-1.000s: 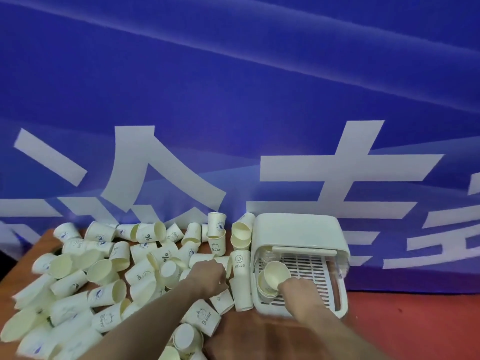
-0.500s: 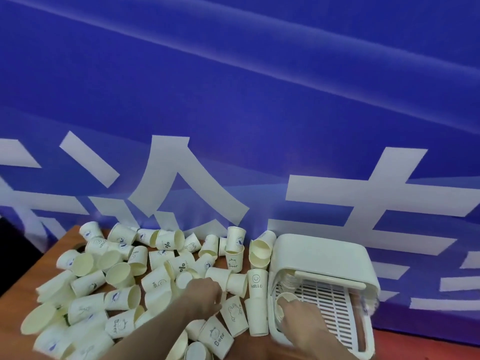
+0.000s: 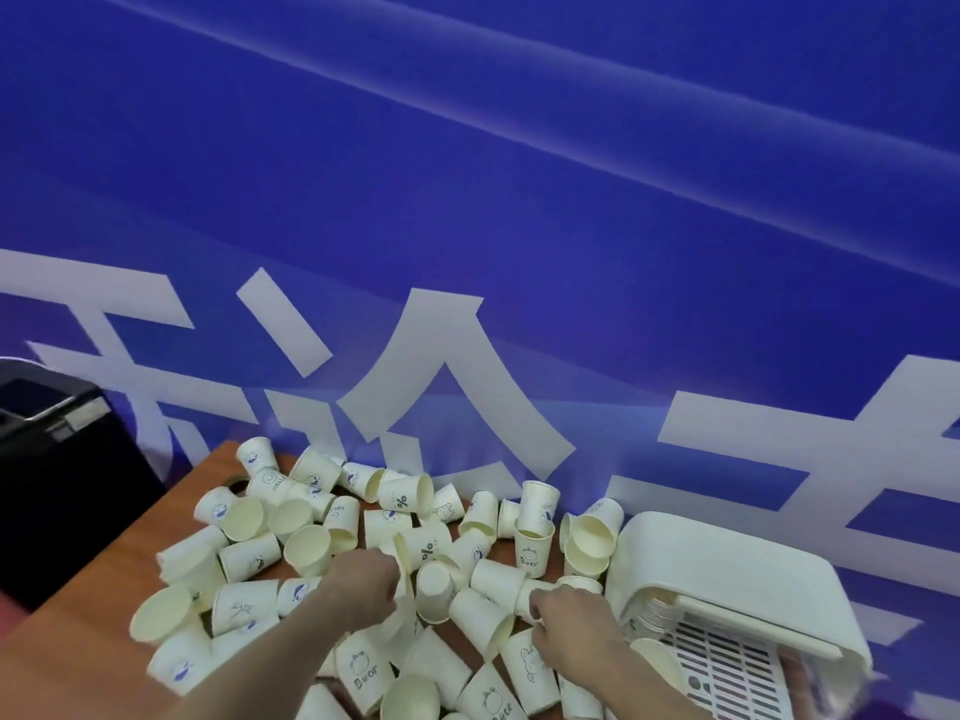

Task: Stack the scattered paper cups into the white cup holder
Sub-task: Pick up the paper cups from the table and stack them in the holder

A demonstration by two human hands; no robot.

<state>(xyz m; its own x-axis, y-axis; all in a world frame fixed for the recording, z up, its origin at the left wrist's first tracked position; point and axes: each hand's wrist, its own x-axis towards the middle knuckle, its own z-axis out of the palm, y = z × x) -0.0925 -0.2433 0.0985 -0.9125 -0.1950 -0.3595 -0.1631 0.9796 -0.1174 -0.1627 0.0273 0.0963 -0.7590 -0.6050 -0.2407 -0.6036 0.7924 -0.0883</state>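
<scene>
Many white paper cups (image 3: 311, 548) lie scattered on the wooden table (image 3: 104, 589), most on their sides. The white cup holder (image 3: 727, 574) lies at the right, with a slotted tray (image 3: 727, 672) and a stack of cups (image 3: 649, 615) inside its left end. My left hand (image 3: 363, 589) is in the middle of the pile, and its curled fingers grip a cup (image 3: 404, 563) at the rim. My right hand (image 3: 566, 615) sits just left of the holder and holds a lying cup (image 3: 530, 597).
A blue banner (image 3: 467, 200) with large white characters hangs right behind the table. A black box (image 3: 57, 459) stands off the table's left edge. Cups crowd the space between my hands and the near edge.
My right hand has left the holder's tray, without the cup it held there, and moved left onto a cup in the pile. My left hand stays in the pile, gripping a cup.
</scene>
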